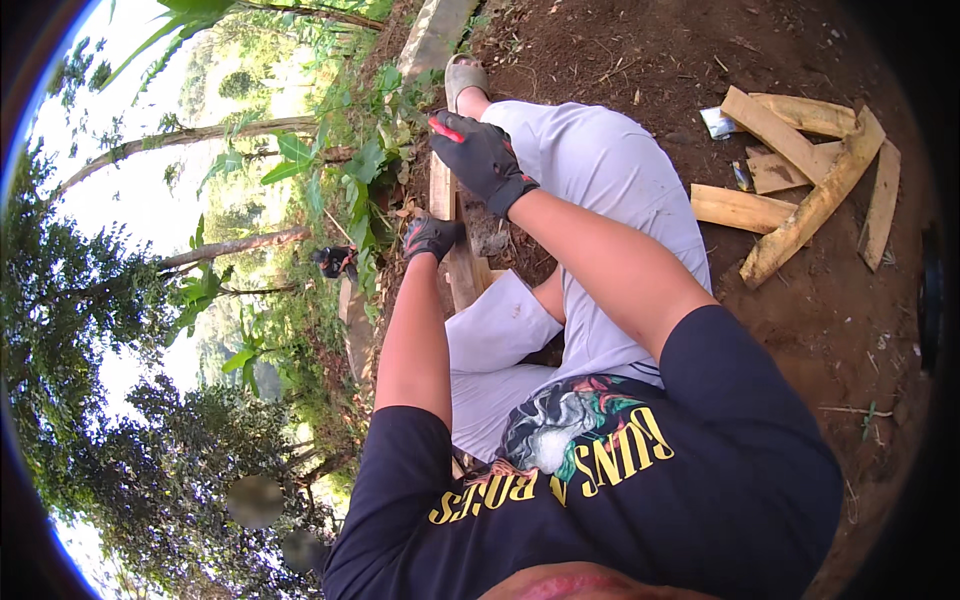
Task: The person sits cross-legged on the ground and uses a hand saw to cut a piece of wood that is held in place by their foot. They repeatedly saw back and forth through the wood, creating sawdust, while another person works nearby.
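Observation:
A long, pale wooden plank (442, 188) lies in front of me, beside my legs in light grey trousers. My left hand (433, 238), in a dark glove with red trim, is closed over the plank's edge. Farther along, my right hand (478, 158) is above the plank, gloved the same way, with its fingers curled. Something bright red shows at its fingers; whether this is a tool's handle or part of the glove I cannot tell. The fingertips of both hands are hidden.
Several rough-cut wood pieces (815, 195) lie crossed on the brown soil at the right, beside a small white-and-blue packet (717, 123). A concrete edging (425, 45) runs at the top. Leafy plants and slender trunks fill the left. My sandalled foot (466, 78) rests near the edging.

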The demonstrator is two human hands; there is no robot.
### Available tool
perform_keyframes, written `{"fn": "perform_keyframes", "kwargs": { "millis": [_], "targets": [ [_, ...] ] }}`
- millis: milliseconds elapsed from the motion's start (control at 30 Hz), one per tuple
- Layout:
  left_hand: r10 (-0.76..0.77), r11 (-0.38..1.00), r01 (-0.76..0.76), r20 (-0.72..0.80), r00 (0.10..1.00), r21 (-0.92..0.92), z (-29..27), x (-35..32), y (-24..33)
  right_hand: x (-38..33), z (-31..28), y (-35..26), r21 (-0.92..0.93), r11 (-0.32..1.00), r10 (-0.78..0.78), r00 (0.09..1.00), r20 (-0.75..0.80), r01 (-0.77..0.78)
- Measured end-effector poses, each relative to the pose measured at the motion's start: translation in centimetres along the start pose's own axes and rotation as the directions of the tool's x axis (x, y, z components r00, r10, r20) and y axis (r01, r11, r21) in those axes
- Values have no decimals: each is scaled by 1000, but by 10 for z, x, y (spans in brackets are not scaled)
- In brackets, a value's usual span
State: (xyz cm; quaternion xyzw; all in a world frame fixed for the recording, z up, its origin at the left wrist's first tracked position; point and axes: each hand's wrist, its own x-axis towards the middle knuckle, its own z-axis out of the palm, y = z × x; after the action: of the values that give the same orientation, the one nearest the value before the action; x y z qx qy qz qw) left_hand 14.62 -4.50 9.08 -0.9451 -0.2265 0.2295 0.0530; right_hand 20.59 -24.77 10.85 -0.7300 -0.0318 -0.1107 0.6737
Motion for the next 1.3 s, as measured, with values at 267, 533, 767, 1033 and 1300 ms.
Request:
{"fn": "perform_keyframes", "kwargs": {
  "millis": [267, 533, 767, 1033, 1300],
  "targets": [
    [2, 999, -2, -10, 1000, -50, -4, 5, -17, -1, -1, -4, -1, 996, 89, 996, 6, -89],
    [-54, 978, 77, 120, 991, -196, 45, -45, -62, -4, -11, -21, 1, 988, 156, 988, 17, -156],
    [-86, 966, 104, 85, 993, -237, 51, -65, -60, -7, -7, -8, 5, 996, 90, 996, 0, -90],
    [-55, 953, 45, -23, 998, -300, 59, -57, -51, -7, -2, -3, -32, 995, 90, 996, 13, -89],
    [-63, 954, 59, -5, 998, -292, 65, -52, -56, -7, -6, -7, -8, 991, 130, 991, 26, -130]
  ]
}}
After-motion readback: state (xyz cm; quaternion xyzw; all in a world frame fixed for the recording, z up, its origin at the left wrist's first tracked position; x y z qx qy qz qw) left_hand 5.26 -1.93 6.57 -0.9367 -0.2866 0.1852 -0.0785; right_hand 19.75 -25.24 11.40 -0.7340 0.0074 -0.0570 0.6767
